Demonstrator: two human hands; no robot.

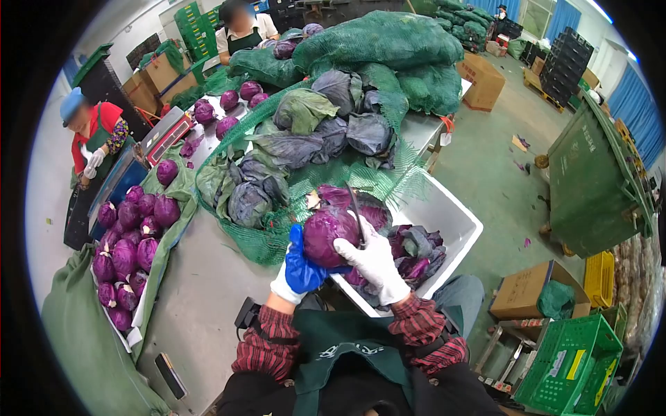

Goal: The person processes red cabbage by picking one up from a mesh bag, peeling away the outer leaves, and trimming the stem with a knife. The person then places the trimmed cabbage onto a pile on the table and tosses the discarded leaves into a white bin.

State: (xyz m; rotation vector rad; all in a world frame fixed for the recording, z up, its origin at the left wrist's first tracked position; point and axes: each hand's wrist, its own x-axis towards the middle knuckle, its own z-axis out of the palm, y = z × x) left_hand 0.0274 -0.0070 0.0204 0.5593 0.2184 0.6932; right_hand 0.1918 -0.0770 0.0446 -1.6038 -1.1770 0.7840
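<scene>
My left hand (300, 269), in a blue-coated glove, is closed around the lower left side of a peeled red cabbage (329, 237). A thin, curved dark knife blade (356, 213) rises from my right hand (374, 261), which wears a white glove and grips the knife; its handle is hidden in the fingers. The right thumb lies against the cabbage. Under and beside the hands stands a white foam box (452, 244) with purple leaf trimmings (416, 253) in it. Just beyond, untrimmed cabbages (316, 135) with dull outer leaves spill from a green net bag (260, 239).
Trimmed cabbages (125, 256) lie heaped at the left on green cloth (90, 333). Full net sacks (378, 43) are stacked at the back of the metal table (201, 291). Two people work across it. A green wheeled bin (596, 173) and a green crate (565, 367) stand right.
</scene>
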